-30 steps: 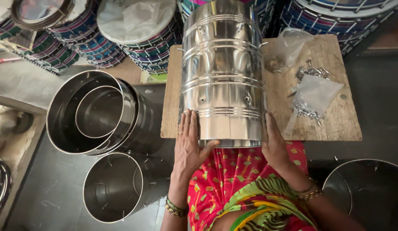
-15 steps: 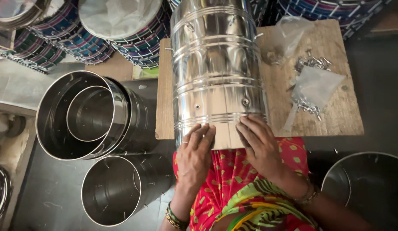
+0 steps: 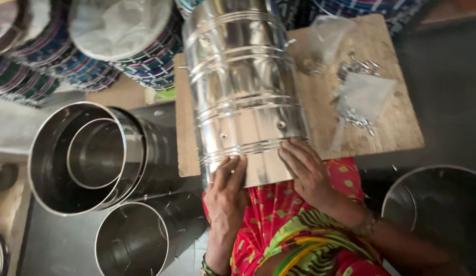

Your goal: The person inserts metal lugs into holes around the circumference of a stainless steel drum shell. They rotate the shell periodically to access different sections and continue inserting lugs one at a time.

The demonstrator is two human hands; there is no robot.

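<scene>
Steel drum shell (image 3: 243, 87), a shiny ribbed cylinder, lies on its side along a wooden board (image 3: 381, 117) that serves as the desk, its near rim overhanging the board's front edge above the person's red patterned lap. Left hand (image 3: 225, 197) lies flat under and against the near rim, fingers together and pressed on the metal, not curled around anything. Right hand (image 3: 309, 171) rests palm-down on the shell's lower right flank just below the last rib, fingers slightly spread, pressing rather than pinching. Small holes show in the band between the ribs near the right hand. Clear bags of small metal fittings (image 3: 358, 99) sit on the board just right of the shell, apart from it. Nested open steel cylinders (image 3: 87, 156) stand on the floor to the left, another single one (image 3: 136, 237) in front of them, and one more (image 3: 432, 209) at the right edge. Finished drums with blue patterned sides (image 3: 120, 46) crowd the far side. Judgement on handling: a thin polished shell like this rolls easily and its cut rim looks sharp, so both palms should stay flat and opposed, pressure even, fingertips off the raw edge, shell kept square to the board.
</scene>
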